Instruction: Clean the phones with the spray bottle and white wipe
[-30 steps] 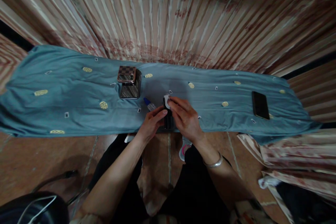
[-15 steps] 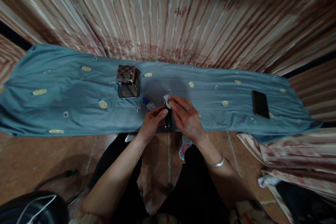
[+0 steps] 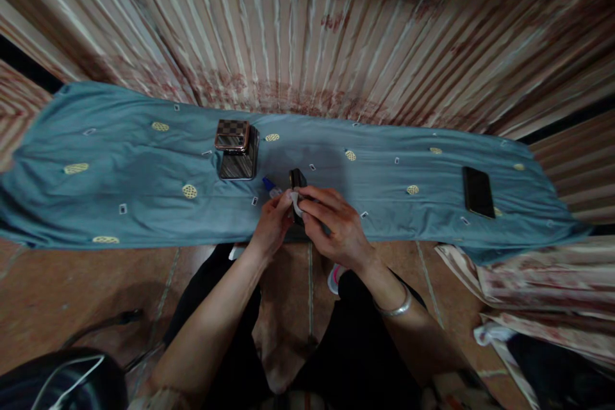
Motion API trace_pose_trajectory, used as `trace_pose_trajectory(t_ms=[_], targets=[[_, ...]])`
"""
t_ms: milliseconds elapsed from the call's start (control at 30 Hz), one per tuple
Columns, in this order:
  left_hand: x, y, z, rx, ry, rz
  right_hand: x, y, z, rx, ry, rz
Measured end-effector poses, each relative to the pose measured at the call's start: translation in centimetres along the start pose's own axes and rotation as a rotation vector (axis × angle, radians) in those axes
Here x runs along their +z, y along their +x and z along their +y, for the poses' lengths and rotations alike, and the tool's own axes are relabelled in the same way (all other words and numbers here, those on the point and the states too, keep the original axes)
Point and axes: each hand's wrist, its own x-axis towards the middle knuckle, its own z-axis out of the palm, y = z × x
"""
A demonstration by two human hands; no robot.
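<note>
My left hand [image 3: 272, 225] and my right hand [image 3: 332, 225] meet at the near edge of a table under a blue cloth [image 3: 120, 179]. Between them stands a small dark phone-like object [image 3: 296, 179], its top end poking out above my fingers. My left hand grips its side. My right hand pinches a small white wipe [image 3: 296, 200] against it. A little bottle with a blue cap [image 3: 271, 187] lies just left of my hands.
A shiny box with a checkered lid [image 3: 236, 148] stands behind the bottle. A black phone [image 3: 477, 191] lies flat at the cloth's right end. Striped curtains [image 3: 307, 25] hang behind the table. My knees and the brown tiled floor [image 3: 72, 288] show below.
The white wipe has slid down the dark object, from its top end toward my hands, so the object's top now shows. My right hand has drawn slightly nearer and leftward.
</note>
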Motion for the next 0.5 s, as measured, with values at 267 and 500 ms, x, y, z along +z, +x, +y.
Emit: trace_pose_trajectory(t_ms=[267,500], targets=[[0.9,0.0,0.7,-0.068,-0.114,0.065,0.1,0.1,-0.4,-0.010,-0.018,0.018],[1.3,0.1,1.3,-0.194,-0.281,0.172,0.8,-0.4,0.3,-0.048,-0.050,0.033]])
